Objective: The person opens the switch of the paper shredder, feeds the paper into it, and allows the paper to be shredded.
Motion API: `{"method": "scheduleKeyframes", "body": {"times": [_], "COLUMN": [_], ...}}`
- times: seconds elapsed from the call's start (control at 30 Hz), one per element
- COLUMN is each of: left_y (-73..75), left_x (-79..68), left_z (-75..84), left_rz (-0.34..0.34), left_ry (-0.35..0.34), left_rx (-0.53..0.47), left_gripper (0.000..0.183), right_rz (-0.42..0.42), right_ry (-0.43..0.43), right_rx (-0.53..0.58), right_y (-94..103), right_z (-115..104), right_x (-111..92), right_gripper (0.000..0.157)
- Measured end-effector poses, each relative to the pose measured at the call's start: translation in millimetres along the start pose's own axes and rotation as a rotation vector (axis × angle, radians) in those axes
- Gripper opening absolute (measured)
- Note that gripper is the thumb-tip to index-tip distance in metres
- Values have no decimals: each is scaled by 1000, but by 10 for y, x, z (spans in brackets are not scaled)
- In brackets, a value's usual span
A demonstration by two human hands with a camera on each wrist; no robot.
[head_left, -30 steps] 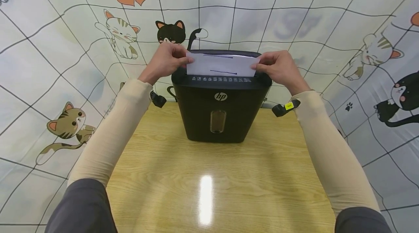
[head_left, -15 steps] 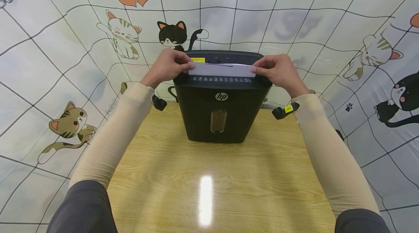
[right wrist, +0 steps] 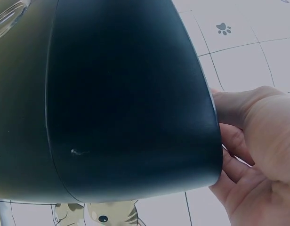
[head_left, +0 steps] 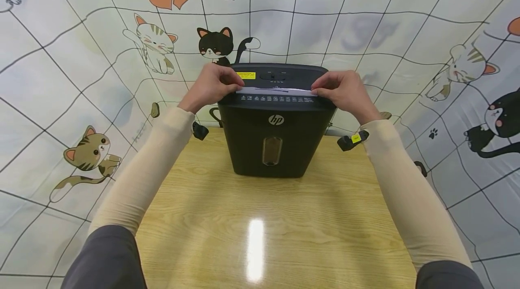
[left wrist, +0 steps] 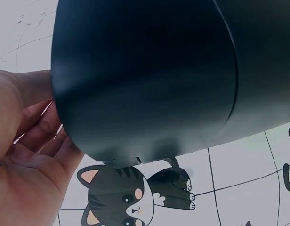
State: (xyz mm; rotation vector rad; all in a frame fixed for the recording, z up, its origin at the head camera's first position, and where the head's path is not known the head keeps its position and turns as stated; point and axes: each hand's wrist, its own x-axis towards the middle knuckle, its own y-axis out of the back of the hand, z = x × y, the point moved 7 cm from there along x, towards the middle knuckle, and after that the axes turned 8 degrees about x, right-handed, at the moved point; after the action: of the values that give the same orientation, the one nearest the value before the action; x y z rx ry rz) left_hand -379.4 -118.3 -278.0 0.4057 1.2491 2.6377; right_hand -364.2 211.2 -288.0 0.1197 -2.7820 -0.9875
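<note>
A black HP paper shredder (head_left: 252, 140) stands at the back of the table. From the slot in its top a narrow strip of white paper (head_left: 280, 91) with a dark pen line sticks up. My left hand (head_left: 213, 85) pinches the strip's left end, and my right hand (head_left: 340, 90) pinches the right end. In the left wrist view the shredder's side (left wrist: 145, 84) hides the fingertips of the left hand (left wrist: 36, 141). Likewise, in the right wrist view, the right hand's (right wrist: 253, 146) fingertips are behind the shredder's body (right wrist: 135, 103).
The wooden table (head_left: 260, 207) runs from the shredder toward me. A white sheet with cat drawings (head_left: 317, 31) hangs behind and along both sides. A yellow label (head_left: 246, 75) is on the shredder's top, and a dark cord (head_left: 215, 115) loops at its left.
The paper has sunk into the shredder's slot until only a thin strip shows. Both hands have come down with it, uncovering the yellow label and the top controls.
</note>
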Motion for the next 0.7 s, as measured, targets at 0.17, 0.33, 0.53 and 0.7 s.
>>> {"method": "scheduleKeyframes", "body": {"times": [0.17, 0.33, 0.53, 0.7], "left_y": [-32, -59, -22, 16], "left_x": [-4, -6, -59, -142], "left_z": [7, 4, 23, 19], "left_rz": [17, 24, 68, 128], "left_ry": [-29, -58, -95, -116], "left_rx": [-3, -21, -35, -32], "left_gripper": [12, 11, 13, 21], "right_rz": [7, 18, 42, 66], "right_ry": [15, 31, 79, 126], "right_rx": [-5, -8, 18, 16], "right_y": [-4, 2, 10, 9], "right_z": [10, 33, 12, -22], "right_x": [-15, -56, -96, -139], "right_gripper": [21, 20, 25, 31]}}
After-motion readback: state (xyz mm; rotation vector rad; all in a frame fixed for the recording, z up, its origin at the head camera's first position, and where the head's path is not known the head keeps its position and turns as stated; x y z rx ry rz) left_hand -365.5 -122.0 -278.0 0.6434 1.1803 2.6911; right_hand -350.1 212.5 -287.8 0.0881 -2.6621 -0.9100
